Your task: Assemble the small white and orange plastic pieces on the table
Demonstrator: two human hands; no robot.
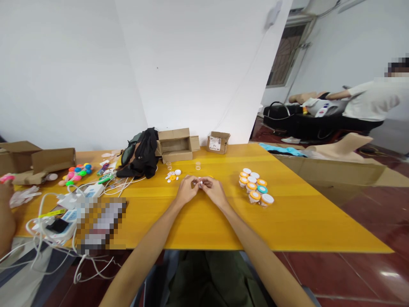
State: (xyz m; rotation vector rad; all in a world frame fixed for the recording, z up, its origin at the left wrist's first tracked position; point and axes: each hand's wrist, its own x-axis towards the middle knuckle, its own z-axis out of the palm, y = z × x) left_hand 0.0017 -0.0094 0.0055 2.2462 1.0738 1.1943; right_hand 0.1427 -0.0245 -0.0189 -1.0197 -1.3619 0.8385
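My left hand (187, 189) and my right hand (214, 190) meet over the middle of the table. Their fingertips close together on a small white part (200, 183), mostly covered by the fingers, so its exact kind does not show. A bit of yellow peeks out behind my right hand. Left of my hands lies a loose group of small white and orange round parts (173, 175). Two clear plastic rings or cups (198, 166) stand just beyond. To the right sits a cluster of small clear jars with orange, white and teal lids (254, 186).
Cardboard boxes (175, 147) and a black bag (143, 153) stand by the wall. On the left are colourful balls (76, 174), power strips (68, 217), tangled white cables and a blurred phone-like object (104, 224). Another person's arm (5, 213) is at far left; a person (373, 100) sits far right.
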